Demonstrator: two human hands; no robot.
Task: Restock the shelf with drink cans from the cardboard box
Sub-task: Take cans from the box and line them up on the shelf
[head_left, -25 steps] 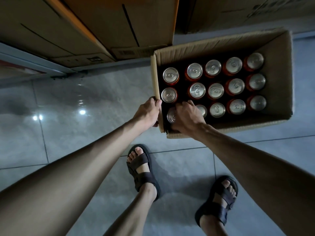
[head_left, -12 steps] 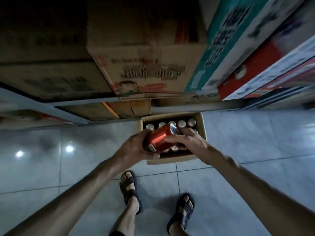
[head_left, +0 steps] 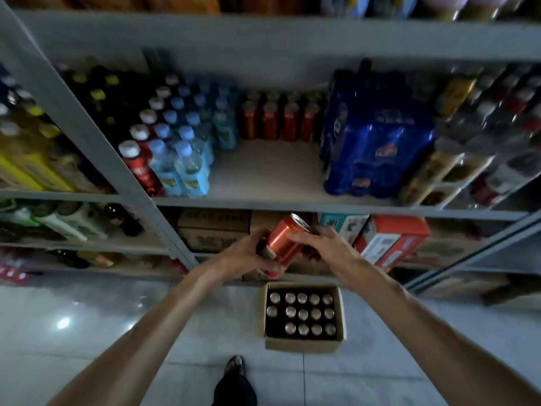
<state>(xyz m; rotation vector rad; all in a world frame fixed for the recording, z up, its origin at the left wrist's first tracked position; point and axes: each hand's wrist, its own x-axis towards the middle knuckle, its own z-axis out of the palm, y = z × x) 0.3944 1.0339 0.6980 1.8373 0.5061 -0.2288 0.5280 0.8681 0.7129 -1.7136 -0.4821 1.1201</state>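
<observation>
Head view: red can (head_left: 285, 240) tilted, held between both hands above cardboard box (head_left: 301, 344) of cans on floor. Left hand (head_left: 248, 254) wrapped around lower end, right hand (head_left: 322, 244) fingers closed on upper side. Shelf (head_left: 263, 174) gap ahead, red cans (head_left: 278, 121) at back.

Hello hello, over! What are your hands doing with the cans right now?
Left hand and right hand both on one red can, tilted, below the shelf gap. Box on floor, still mostly full. Nothing blocking the gap.
</observation>
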